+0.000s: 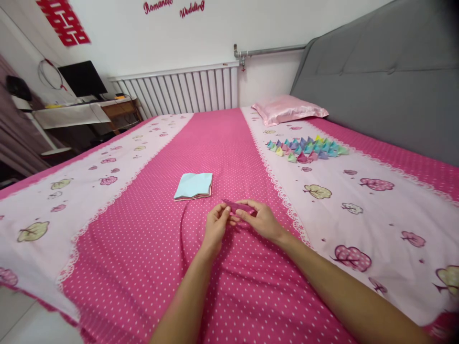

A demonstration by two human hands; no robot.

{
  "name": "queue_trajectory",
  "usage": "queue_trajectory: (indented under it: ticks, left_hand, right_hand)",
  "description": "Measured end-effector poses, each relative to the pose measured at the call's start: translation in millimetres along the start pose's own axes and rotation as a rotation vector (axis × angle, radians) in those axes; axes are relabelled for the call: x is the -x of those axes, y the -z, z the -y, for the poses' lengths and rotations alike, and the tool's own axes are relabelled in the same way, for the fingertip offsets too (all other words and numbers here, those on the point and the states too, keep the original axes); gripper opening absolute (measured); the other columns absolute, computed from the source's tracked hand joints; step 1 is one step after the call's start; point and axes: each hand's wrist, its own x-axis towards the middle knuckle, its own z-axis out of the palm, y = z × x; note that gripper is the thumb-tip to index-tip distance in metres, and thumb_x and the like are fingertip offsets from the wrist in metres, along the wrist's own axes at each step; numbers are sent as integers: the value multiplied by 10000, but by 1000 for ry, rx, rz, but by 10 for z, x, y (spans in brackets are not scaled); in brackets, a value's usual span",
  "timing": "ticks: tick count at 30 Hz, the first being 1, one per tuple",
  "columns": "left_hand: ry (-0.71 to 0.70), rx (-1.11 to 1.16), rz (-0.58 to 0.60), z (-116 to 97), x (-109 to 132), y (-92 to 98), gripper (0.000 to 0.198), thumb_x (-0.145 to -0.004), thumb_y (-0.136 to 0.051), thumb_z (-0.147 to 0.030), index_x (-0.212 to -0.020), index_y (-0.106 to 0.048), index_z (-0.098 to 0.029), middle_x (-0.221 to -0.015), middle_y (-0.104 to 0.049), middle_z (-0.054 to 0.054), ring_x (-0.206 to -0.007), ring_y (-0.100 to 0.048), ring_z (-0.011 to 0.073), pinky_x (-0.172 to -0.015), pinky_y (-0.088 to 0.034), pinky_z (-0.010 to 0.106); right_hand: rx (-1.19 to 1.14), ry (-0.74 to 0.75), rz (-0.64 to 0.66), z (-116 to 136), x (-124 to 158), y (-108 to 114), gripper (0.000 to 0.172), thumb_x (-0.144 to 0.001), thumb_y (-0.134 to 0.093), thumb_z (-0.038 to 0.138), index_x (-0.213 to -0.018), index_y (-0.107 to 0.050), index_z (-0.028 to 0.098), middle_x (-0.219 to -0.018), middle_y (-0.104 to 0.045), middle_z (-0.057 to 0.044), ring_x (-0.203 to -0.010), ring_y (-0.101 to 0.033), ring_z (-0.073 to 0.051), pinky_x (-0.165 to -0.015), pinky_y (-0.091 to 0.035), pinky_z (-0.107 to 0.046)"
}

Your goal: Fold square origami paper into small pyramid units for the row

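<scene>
Between my two hands is a small folded piece of dark pink paper (237,206), held just above the bed. My left hand (216,220) pinches its left end with thumb and fingers. On the other end, the thumb and fingers of my right hand (261,219) are closed. The fingers hide part of the folds. A stack of square paper sheets (193,185), light blue on top, lies beyond my left hand. Farther off to the right, several small folded paper shapes (304,148) in many colours stand close together in rows.
The bed has a pink dotted cover (143,248) with pale tree-print bands. A pink pillow (289,109) lies at the far right, beside a grey headboard (376,76). Behind the bed is a white radiator (182,91). At the left stands a desk with a monitor (82,79).
</scene>
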Motion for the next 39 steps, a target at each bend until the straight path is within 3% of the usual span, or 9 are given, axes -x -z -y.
queue_trajectory:
  ticks: [3, 6, 23, 29, 39]
  left_hand:
    - [-28, 6, -51, -23, -22, 39, 145, -719, -614, -275, -767, -557, -151, -661, -608, 0, -592, -601, 100, -554, -450, 191]
    - [-44, -2, -61, -44, -34, 72, 154, -721, -611, -287, -767, -571, -146, -638, -612, 3, -584, -583, 93, -574, -443, 191]
    - [-2, -82, -8, -63, -25, 94, 148, -722, -608, -284, -766, -610, -143, -638, -589, 1, -539, -524, 66, -562, -419, 180]
    - [-4, -80, -1, -44, -33, 107, 163, -711, -623, -299, -760, -611, -145, -640, -589, 4, -542, -525, 71, -554, -415, 183]
    - [-9, -80, 9, -57, -23, 100, 162, -710, -623, -304, -752, -615, -147, -628, -586, 7, -539, -519, 77, -545, -409, 191]
  right_hand:
    - [17, 65, 25, 2, -9, 9, 380, -837, -441, 442, -1004, -641, 166, -928, -658, -66, -844, -605, -183, -738, -472, -315]
    - [8, 54, 47, -3, -16, 27, 417, -861, -385, 450, -993, -657, 163, -879, -667, -59, -835, -605, -194, -755, -461, -335]
    - [0, 18, 119, 29, -20, 64, 333, -828, -469, 392, -955, -680, 168, -839, -693, -55, -767, -638, -179, -698, -483, -301]
    - [-68, -19, 150, 32, -18, 67, 357, -768, -560, 362, -1062, -629, 170, -945, -683, -83, -854, -639, -186, -774, -488, -330]
    - [-62, -36, 162, 36, -30, 69, 343, -773, -553, 367, -1050, -635, 182, -939, -684, -67, -863, -633, -172, -786, -478, -309]
